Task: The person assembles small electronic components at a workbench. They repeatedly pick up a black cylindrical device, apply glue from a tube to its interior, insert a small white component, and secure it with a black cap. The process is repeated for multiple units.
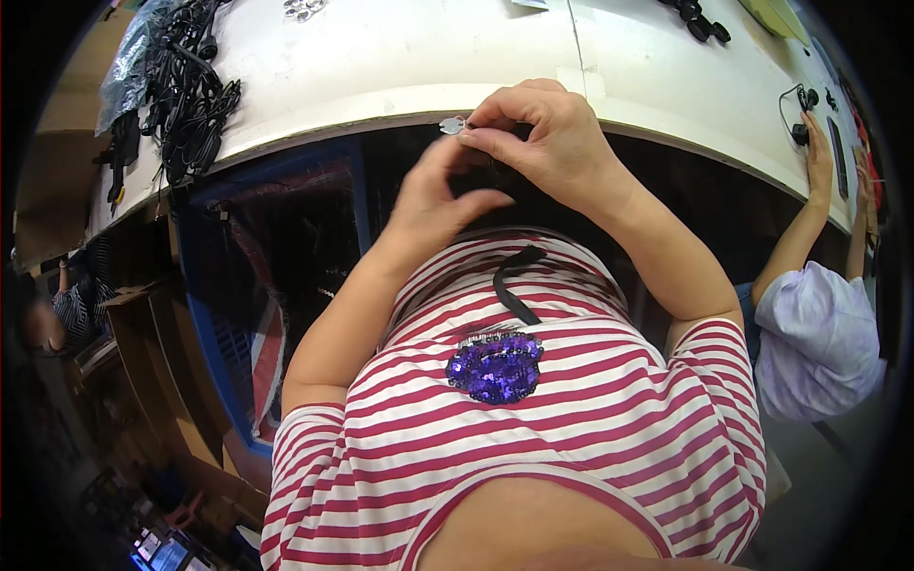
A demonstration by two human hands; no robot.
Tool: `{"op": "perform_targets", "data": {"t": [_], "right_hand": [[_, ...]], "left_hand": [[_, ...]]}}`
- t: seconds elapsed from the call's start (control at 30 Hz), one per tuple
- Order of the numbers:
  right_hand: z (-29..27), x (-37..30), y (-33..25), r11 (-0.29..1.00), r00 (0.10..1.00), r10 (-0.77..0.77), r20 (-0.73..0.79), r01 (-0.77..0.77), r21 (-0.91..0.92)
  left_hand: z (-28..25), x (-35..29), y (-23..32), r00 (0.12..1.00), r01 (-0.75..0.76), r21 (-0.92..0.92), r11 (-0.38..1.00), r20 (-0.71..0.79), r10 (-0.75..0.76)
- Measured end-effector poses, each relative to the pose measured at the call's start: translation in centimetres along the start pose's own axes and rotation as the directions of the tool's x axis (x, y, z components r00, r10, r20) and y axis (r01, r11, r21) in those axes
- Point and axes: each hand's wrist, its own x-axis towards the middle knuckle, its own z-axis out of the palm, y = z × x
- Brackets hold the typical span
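My right hand pinches a small, flat, silvery metal piece between thumb and forefinger, just over the table's near edge. A tiny ring-like part shows beside the fingertips. Just below and to the left is my left hand, slightly smeared by motion. Its thumb stands apart from the bent fingers, and nothing shows in its grasp. The tips of those fingers are partly hidden close to the right hand. Both hands are in front of my striped shirt.
The white table bears a pile of black cables at left and several small shiny metal pieces at the far side. Below stands a blue crate. At right, another person's hand is by a small black cabled part.
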Motion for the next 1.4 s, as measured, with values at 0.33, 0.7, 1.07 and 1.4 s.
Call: {"op": "perform_targets", "data": {"t": [0.33,0.7,1.07,1.4], "right_hand": [[0.1,-0.8,-0.1,0.97,0.981,-0.158,0.117,0.176,-0.165],[-0.4,-2.1,-0.5,0.913,0.911,0.251,0.328,-0.335,0.231],[-0.3,-1.6,0.6,0.758,0.783,0.311,0.539,-0.547,0.356],[1.2,-3.2,0.3,0.81,0.952,0.245,0.185,-0.306,0.501]], "left_hand": [[-3.5,-0.6,2.9,0.848,-0.277,0.588,0.76,-0.223,0.481],[-3.8,-1.3,1.9,0.97,0.235,-0.122,0.964,-0.04,-0.242],[-4.1,-1.5,1.2,0.938,0.342,-0.429,0.836,0.217,-0.272],[-1.5,-1.7,0.8,0.926,0.31,-0.789,0.531,0.124,-0.356]]}}
